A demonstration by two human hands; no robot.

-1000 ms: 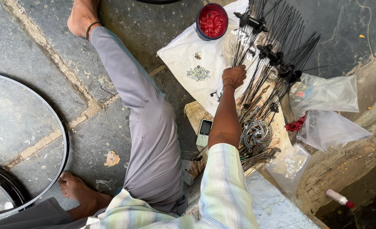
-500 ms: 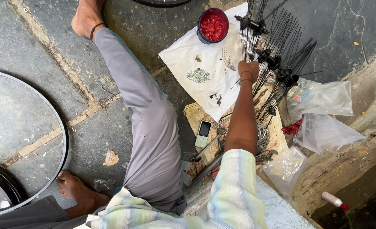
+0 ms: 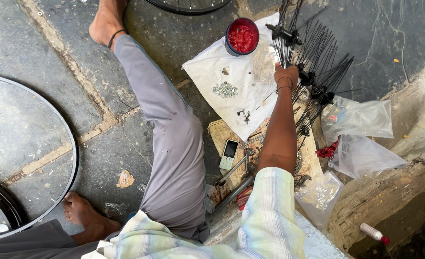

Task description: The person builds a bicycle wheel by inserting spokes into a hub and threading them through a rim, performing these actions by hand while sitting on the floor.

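Over white plastic sheet [image 3: 231, 72], right hand [image 3: 286, 76] clamped thin black spokes [image 3: 318, 52]; loosened grip risked scattering them.

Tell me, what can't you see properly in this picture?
- Left hand: nowhere in the head view; the body and bottom edge hide it.
- Right hand: its fingers are buried among the spokes, so the grip is unclear.
- Rim: cut off by the left edge.
- Small parts on the white sheet: too tiny to tell what they are.
- Tools near the phone: partly under the arm.
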